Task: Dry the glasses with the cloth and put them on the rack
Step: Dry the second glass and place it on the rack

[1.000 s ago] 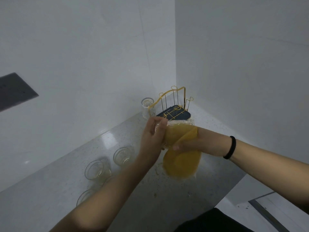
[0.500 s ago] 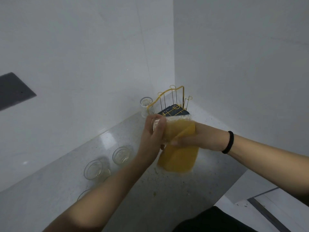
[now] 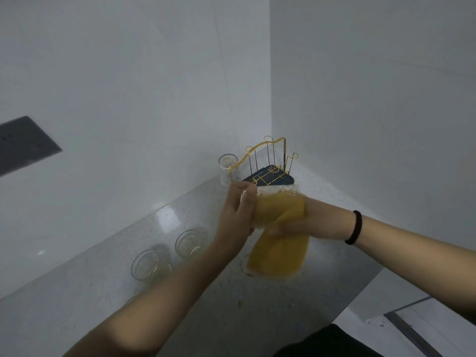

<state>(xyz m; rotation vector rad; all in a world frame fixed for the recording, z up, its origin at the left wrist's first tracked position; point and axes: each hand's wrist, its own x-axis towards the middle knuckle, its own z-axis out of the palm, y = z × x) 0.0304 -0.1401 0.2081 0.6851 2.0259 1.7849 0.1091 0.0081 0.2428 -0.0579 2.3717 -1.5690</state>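
Just in front of the gold rack (image 3: pixel 268 163), the left hand (image 3: pixel 238 210) grips a glass (image 3: pixel 273 194); the right hand (image 3: pixel 291 222) clutches the yellow cloth (image 3: pixel 279 251) around it. Bare counter (image 3: pixel 334 253) lies right of them. The cloth hangs straighter than before.

Both hands (image 3: pixel 238 210) crowd the rack's (image 3: pixel 268 173) front, walls close its back and right, a glass (image 3: pixel 227 170) stands just left of it, two glasses (image 3: pixel 190 243) sit left on the counter (image 3: pixel 77 300), whose near right side lies bare.

rack (image 3: pixel 266 161): gold wire metal | cloth (image 3: pixel 279 256): matt yellow | counter (image 3: pixel 103 300): glossy speckled
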